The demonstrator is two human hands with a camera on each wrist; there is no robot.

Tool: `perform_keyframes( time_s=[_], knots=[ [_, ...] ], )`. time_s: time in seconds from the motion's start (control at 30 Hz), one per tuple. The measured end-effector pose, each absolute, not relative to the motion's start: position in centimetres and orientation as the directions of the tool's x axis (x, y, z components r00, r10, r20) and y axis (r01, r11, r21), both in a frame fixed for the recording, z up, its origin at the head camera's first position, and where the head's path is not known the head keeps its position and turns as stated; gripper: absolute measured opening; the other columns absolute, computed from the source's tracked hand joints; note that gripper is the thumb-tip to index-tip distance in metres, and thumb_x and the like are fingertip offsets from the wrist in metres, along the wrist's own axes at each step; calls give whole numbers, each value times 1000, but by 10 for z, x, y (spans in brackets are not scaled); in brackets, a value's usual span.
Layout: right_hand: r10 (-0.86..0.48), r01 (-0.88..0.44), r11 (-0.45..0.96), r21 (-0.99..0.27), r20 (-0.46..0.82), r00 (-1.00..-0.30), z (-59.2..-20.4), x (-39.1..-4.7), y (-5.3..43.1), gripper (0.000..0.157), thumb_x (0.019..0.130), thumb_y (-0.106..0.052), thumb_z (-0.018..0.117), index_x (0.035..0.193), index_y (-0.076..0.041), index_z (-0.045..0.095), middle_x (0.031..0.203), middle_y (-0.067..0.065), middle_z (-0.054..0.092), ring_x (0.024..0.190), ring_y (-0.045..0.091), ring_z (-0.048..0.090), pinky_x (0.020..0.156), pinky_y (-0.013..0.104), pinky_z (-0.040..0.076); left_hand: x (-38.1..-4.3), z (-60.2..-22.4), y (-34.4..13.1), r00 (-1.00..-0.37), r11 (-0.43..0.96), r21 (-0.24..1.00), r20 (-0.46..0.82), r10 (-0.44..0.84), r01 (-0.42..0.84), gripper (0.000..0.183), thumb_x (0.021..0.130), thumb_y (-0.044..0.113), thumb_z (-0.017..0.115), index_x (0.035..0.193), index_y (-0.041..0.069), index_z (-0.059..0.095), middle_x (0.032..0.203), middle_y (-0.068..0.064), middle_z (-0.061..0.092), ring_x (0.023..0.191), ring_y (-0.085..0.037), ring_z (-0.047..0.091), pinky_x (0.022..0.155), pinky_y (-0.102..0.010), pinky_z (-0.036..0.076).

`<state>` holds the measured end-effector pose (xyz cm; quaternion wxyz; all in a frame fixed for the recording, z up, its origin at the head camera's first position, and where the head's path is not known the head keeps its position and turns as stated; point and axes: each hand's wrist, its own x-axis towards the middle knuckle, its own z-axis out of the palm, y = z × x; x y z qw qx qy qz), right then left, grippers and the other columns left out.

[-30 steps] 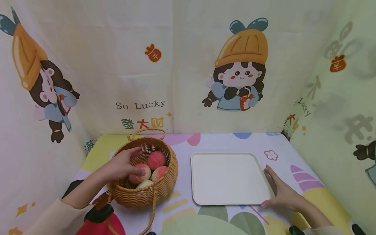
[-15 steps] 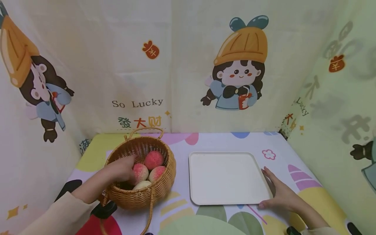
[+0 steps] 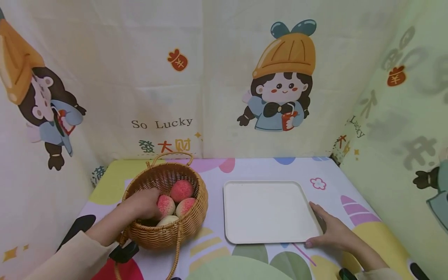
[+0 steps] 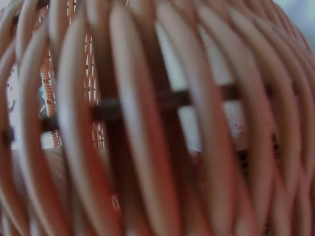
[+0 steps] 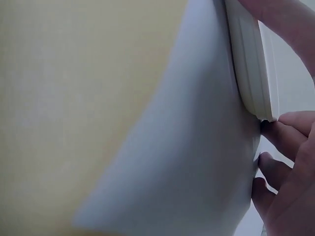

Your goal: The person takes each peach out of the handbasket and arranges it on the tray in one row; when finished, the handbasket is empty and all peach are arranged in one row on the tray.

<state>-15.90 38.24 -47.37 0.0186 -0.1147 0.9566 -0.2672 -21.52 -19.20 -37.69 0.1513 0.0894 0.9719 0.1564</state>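
In the head view my left hand [image 3: 145, 204] reaches down into a round wicker basket [image 3: 196, 229]. It overlaps the left side of a pink-and-cream peach [image 3: 166, 205]. My fingertips there are hidden, so I cannot tell how they hold it. More peaches lie close by: a redder peach [image 3: 182, 190] behind, another peach [image 3: 186, 207] to the right and a pale one [image 3: 168, 221] in front. At the right, my right hand [image 3: 330, 229] rests against the edge of a white rectangular tray [image 3: 266, 212], thumb at the near corner, fingers spread along the side. The right wrist view shows fingertips [image 5: 295, 123] at the tray's corner.
One basket handle [image 3: 173, 154] stands up at the back; the other handle [image 3: 177, 249] hangs down in front. A patterned cloth [image 3: 210, 249] covers the table. Printed curtains [image 3: 217, 97] close off the back and sides. Wicker strands [image 4: 138, 118] fill the left wrist view.
My left hand has lowered into the basket, from above the peaches to down beside the left one. The right hand stays at the tray's edge. The whole view has shifted slightly.
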Motion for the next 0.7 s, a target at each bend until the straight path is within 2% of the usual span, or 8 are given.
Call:
perform_keyframes(
  time_s=[0.1, 0.23, 0.37, 0.43, 0.53, 0.7],
  knots=[
    [-245, -218, 834, -507, 15, -969, -474, -159, 382, 128, 59, -50, 95, 155, 4, 30, 151, 39, 33, 134, 62, 33, 101, 73, 32, -211, -377, -192, -966, 940, 316, -178, 189, 126, 53, 67, 27, 88, 106, -1, 66, 93, -10, 65, 84, -28, 60, 73, -48, 53],
    [-262, -231, 834, -501, 9, -965, -474, -159, 384, 124, 61, -51, 94, 155, 3, 32, 151, 41, 29, 135, 63, 30, 101, 74, 31, -204, -374, -192, -988, 918, 372, -9, 153, 139, 70, 66, 41, 87, 116, 0, 62, 102, -13, 64, 90, -30, 62, 76, -51, 54],
    [-276, -249, 841, -480, 16, -961, -474, -159, 385, 122, 62, -51, 93, 154, 3, 33, 150, 43, 28, 133, 64, 31, 100, 74, 32, -202, -367, -191, -982, 812, 553, 120, 145, 188, 72, 71, 34, 89, 125, 0, 55, 116, -18, 60, 100, -33, 62, 81, -53, 55],
    [-277, -252, 846, -470, 16, -961, -473, -159, 385, 122, 63, -52, 92, 154, 3, 34, 150, 44, 28, 132, 65, 32, 99, 74, 33, -202, -362, -190, -981, 731, 654, 130, 146, 195, 75, 75, 32, 88, 132, 1, 51, 125, -20, 58, 108, -35, 60, 85, -53, 55],
    [-269, -240, 850, -469, 4, -963, -472, -160, 385, 122, 63, -53, 92, 154, 2, 33, 150, 43, 28, 132, 65, 32, 99, 74, 33, -202, -354, -185, -985, 568, 809, 73, 154, 149, 76, 83, 30, 84, 143, 5, 43, 136, -18, 52, 120, -35, 56, 94, -52, 52],
    [-271, -239, 853, -463, -3, -962, -472, -160, 385, 121, 63, -50, 93, 154, 3, 33, 150, 44, 28, 131, 65, 33, 98, 73, 35, -204, -341, -168, -977, 240, 970, -26, 211, 26, 66, 96, 15, 64, 153, 8, 31, 143, -17, 45, 128, -32, 49, 101, -41, 48]
  ],
)
